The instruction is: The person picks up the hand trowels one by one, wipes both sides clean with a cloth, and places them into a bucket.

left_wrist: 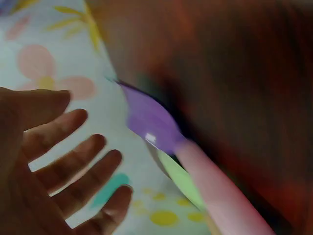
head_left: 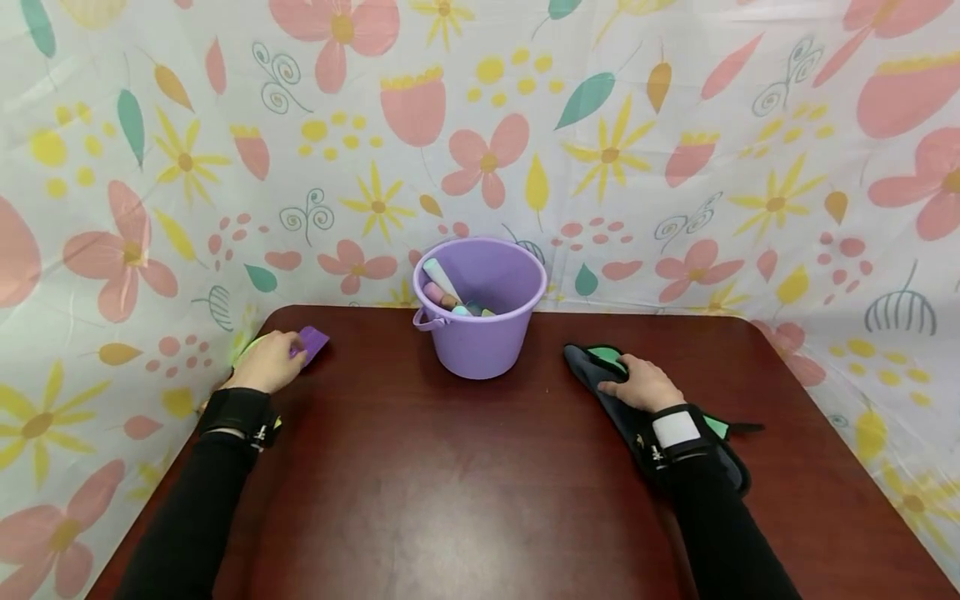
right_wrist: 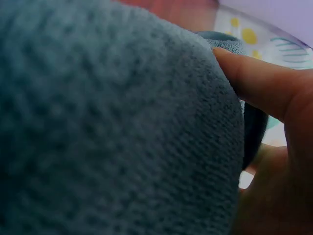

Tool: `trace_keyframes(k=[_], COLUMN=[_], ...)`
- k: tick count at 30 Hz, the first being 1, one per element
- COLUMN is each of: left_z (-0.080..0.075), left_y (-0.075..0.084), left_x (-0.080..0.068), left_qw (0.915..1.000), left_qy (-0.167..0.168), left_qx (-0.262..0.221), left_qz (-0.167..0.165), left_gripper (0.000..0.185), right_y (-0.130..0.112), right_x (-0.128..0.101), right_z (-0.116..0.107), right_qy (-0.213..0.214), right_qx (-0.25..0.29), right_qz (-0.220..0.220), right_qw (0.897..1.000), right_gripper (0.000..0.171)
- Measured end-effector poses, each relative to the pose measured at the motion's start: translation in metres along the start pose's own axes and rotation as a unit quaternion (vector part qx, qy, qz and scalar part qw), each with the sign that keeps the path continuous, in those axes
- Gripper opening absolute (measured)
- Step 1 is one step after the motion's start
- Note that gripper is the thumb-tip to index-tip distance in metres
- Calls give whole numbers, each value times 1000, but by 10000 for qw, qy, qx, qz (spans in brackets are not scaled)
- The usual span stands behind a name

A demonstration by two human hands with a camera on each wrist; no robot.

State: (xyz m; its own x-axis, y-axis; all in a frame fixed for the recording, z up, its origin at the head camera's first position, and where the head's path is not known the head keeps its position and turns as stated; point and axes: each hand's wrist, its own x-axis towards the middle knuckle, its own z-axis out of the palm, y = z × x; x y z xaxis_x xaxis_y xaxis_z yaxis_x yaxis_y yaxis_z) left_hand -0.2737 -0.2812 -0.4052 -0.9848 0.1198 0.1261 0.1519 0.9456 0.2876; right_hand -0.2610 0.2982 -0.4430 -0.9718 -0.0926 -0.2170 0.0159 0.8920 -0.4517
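My left hand (head_left: 264, 362) is at the table's far left corner, over a small trowel-like tool with a purple blade (head_left: 311, 342). In the left wrist view the fingers are extended and spread, apart from the purple blade (left_wrist: 151, 120) and its pink handle (left_wrist: 220, 188). A light green piece (left_wrist: 183, 181) lies beside that handle, its kind unclear. On the right, my right hand (head_left: 643, 385) grips a grey fabric piece (head_left: 618, 408) with black edging and green panels. Its thumb presses the grey cloth (right_wrist: 146, 112) close to the camera, with other fingers behind.
A purple bucket (head_left: 483, 342) stands at the back middle of the brown table (head_left: 450, 467), with several handles (head_left: 442, 279) sticking up inside. A flower-print curtain (head_left: 487, 100) borders the table at the back and sides. The fabric piece's black strap (head_left: 746, 427) points right.
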Motion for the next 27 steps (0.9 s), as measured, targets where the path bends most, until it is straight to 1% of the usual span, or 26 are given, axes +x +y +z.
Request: trace_keyframes(k=[2,6,9,11,12,16,18,20,24,27], left_z=[2,10,12,11,10,4,0,-3,1,4], left_y=[-11,-30,-40,-43,-44,-43,-42,-41,-45,-48], left_x=[-6,-10,-10,-10,-11,-16,-18,-18,-15,-13], left_qw=[9996,9963,9918,9894,9900,9943,9948,9924,9833,9779], left_qy=[-145,-600,-998,-1164,-1116,-662,-535,-787,-1422,-1703], left_qx=[157,197,169,173,191,285,332,329,144,-16], left_qz=[-195,-577,-785,-854,-847,-790,-803,-892,-1126,-1212], left_gripper=[27,26,27,27,26,22,20,22,23,23], right_y=[1,-1,-5,-9,-11,-15,-15,-14,-13,-12], right_x=[1,6,10,13,14,17,18,19,22,25], right_z=[2,6,6,6,7,9,10,10,11,12], right_qy=[-65,-66,-69,-82,-89,-115,-104,-83,-72,-80], right_qx=[-13,-59,-69,-53,-51,-5,15,31,55,100], right_qz=[162,352,501,605,637,643,596,534,340,179], right_qw=[9998,9993,9987,9981,9979,9979,9982,9985,9994,9998], right_gripper=[79,80,80,80,79,78,77,76,71,67])
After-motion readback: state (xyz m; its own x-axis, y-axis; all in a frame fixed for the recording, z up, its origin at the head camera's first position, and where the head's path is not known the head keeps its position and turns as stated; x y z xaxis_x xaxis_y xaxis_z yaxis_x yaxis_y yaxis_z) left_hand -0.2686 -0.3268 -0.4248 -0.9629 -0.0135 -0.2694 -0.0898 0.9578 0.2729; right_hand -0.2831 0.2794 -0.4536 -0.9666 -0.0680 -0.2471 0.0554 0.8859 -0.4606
